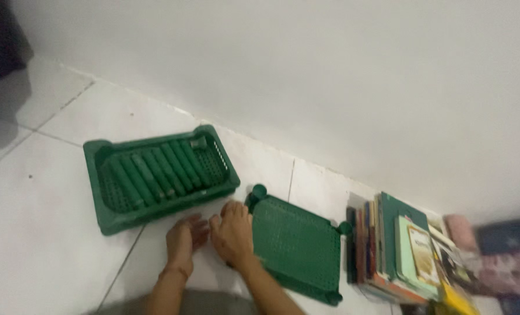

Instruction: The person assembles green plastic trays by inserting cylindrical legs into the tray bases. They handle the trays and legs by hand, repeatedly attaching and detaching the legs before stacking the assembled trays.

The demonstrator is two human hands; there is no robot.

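Note:
My left hand (184,239) rests on the white tiled floor, fingers loosely spread, holding nothing. My right hand (232,233) lies beside it, its fingers touching the near-left edge of a flat green perforated shelf panel (298,248) that lies on the floor. Whether it grips the panel I cannot tell. A green plastic tray (105,219) sits just beyond my left hand, with several green tubes (155,169) lying side by side in it.
A row of books (397,248) lies on the floor to the right of the panel, with blurred fabric (505,256) further right. A white wall (330,76) runs along the back. A dark object (0,35) stands at the top left.

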